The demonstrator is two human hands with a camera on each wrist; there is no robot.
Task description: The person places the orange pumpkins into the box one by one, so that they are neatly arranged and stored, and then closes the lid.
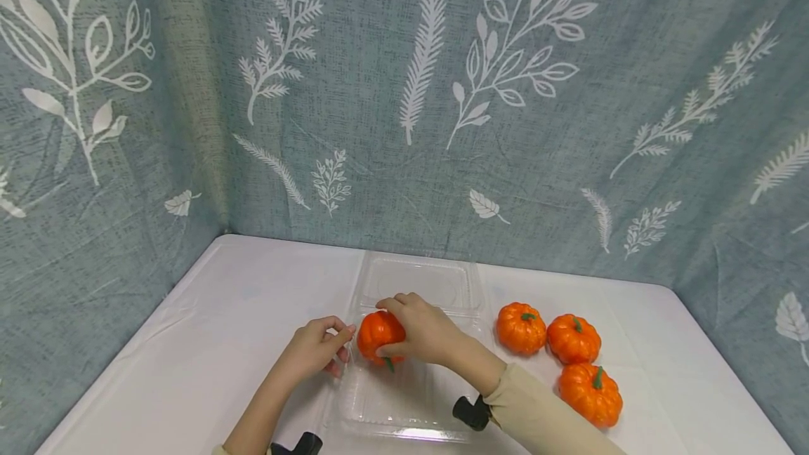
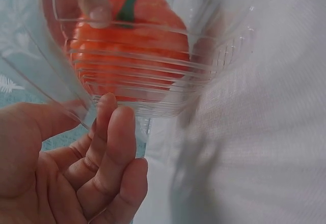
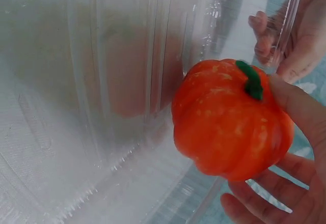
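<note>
The right hand (image 1: 422, 328) grips an orange pumpkin (image 1: 374, 334), lower centre of the frame, at the left side of a clear container (image 1: 395, 406); the left hand (image 1: 316, 351) pinches its edge. Keeping that edge steady while easing the pumpkin down should spare the thin plastic.

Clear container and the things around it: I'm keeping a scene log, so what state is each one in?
Clear container: open, on the table.
Lid: laid back on the far side.
Held pumpkin: tipped, stem toward the person; contact with the container floor unclear.
Right hand: gripping that pumpkin.
Left hand: pinching the container's left edge.
Three other pumpkins: resting right of the container, unheld.
</note>
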